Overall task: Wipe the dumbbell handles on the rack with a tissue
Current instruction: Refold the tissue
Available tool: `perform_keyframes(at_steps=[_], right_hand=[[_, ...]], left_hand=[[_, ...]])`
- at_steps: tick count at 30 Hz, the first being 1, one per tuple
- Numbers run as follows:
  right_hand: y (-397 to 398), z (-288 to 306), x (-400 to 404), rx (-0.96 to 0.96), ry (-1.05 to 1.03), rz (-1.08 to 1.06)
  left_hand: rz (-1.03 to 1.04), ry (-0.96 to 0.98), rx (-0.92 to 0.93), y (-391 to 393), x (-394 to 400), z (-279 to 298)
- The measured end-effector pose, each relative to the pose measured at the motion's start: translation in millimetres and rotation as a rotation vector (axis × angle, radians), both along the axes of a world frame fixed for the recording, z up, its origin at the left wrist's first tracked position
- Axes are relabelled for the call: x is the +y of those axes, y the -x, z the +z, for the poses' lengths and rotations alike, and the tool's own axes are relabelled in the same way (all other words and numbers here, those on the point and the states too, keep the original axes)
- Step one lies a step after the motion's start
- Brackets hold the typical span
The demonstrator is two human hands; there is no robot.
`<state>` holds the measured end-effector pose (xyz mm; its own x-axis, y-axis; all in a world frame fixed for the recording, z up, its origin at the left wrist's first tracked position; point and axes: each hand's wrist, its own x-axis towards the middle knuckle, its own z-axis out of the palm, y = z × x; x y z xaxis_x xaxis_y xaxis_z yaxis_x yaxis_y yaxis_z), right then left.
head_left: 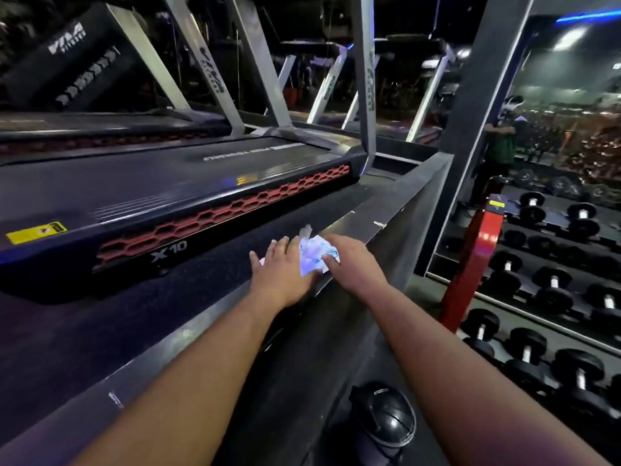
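Both my hands, left [282, 267] flat, right [349, 260] pinching, hold the tissue [314, 253] mid-frame; the dumbbells [554, 287] lie lower right, nearer my right.

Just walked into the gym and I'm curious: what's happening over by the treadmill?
A person has both hands on a crumpled tissue lying on the metal ledge beside the treadmill. The left hand rests flat beside it, and the right hand curls its fingers onto it. The dumbbells on the rack to the right are untouched, so wiping has not begun.
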<state>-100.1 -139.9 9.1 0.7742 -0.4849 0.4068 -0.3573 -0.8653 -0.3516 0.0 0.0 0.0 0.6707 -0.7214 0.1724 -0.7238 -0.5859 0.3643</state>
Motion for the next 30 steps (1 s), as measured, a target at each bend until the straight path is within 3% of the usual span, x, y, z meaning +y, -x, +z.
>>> perform_keyframes(at_steps=[4,6,13,17,20,22,26,30], right_hand=[[-20,-2,-13,0.224,0.140,-0.018],[-25,-7,-19,0.219,0.178,-0.012],[-4,4,-43,-0.081,0.004,-0.037],[23,10,-60,-0.203,-0.285,-0.062],[50,12,-71,-0.335,-0.532,-0.014],[73,13,-75,-0.444,-0.747,0.068],[128,10,-92,-0.536,-0.862,0.142],[190,-1,-126,-0.559,-0.837,0.116]], left_hand=[[0.002,-0.067,0.000,-6,-9,-8],[0.006,-0.073,0.000,-4,-11,-14],[0.032,-0.098,-0.023,2,-11,-13],[0.074,-0.120,-0.022,9,-12,-3],[0.088,0.048,-0.129,26,-24,9],[-0.006,0.226,-0.141,47,-40,18],[-0.224,0.434,0.219,105,-86,28],[-0.283,0.503,0.327,160,-140,20]])
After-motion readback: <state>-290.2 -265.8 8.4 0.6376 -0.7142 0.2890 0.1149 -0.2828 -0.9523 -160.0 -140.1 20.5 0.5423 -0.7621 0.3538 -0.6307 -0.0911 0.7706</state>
